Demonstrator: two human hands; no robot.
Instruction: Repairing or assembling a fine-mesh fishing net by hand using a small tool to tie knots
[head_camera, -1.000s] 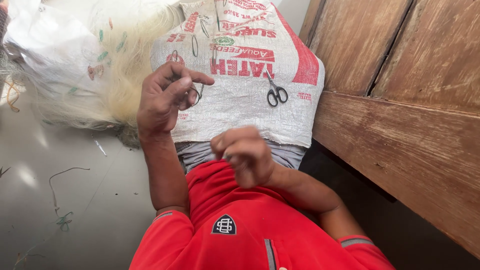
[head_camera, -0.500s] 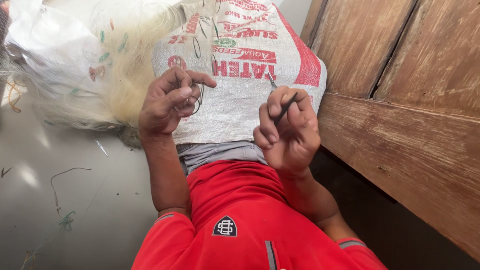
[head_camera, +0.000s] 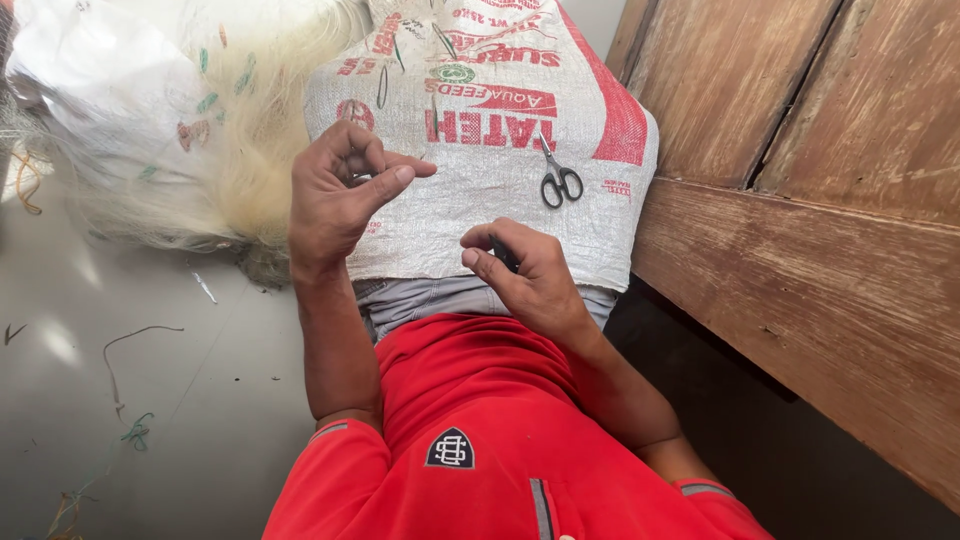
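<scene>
Mid-frame, the left hand (head_camera: 335, 195) pinches thumb to fingers over a woven feed sack (head_camera: 480, 150). The right hand (head_camera: 525, 275) curls around something dark; what, I cannot tell. Small scissors (head_camera: 560, 180) lie on the sack, upper centre.

Woven sack (head_camera: 480, 190): white, red and green print, red stripe down one edge. Scissors (head_camera: 560, 180): black handles, grey blades. Netting (head_camera: 200, 150): pale cream, translucent. Shirt (head_camera: 480, 420): red, small dark crest. Wooden panel (head_camera: 800, 200): brown, scuffed. Floor (head_camera: 150, 400): grey.

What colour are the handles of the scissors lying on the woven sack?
Black handles, with plain metal blades; the scissors show clearly in the head view.
</scene>
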